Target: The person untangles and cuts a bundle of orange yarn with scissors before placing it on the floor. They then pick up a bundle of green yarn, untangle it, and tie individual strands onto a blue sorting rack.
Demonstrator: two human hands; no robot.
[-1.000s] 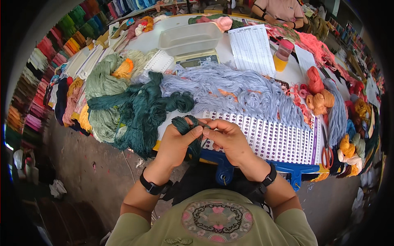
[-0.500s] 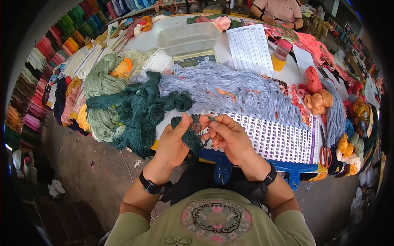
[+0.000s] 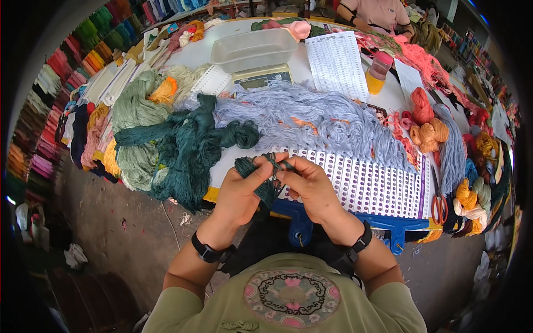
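A small bundle of dark green thread [image 3: 267, 191] is held between my two hands, over the table's near edge. My left hand [image 3: 242, 191] is closed around it, thumb pressed toward the fingertips. Thumb and forefinger of my right hand [image 3: 312, 187] pinch strands at the bundle's upper end. Just left of my hands lies a larger heap of dark green thread [image 3: 191, 150], with a twisted hank reaching toward them. Beyond my hands spreads a long row of pale blue-grey thread [image 3: 333, 122] over white strips punched with holes [image 3: 366, 191].
Blue clamps [image 3: 300, 222] grip the near edge. Red-handled scissors [image 3: 439, 208] lie at the right. Farther back stand a clear plastic tray [image 3: 252, 50] on a scale [image 3: 261, 77], a printed sheet [image 3: 337, 64] and a jar [image 3: 379, 72]. Another person [image 3: 383, 14] sits across the table.
My hands have come closer together at the top of the thread bundle, and the bundle has turned slightly. The person across the table has shifted their arms.
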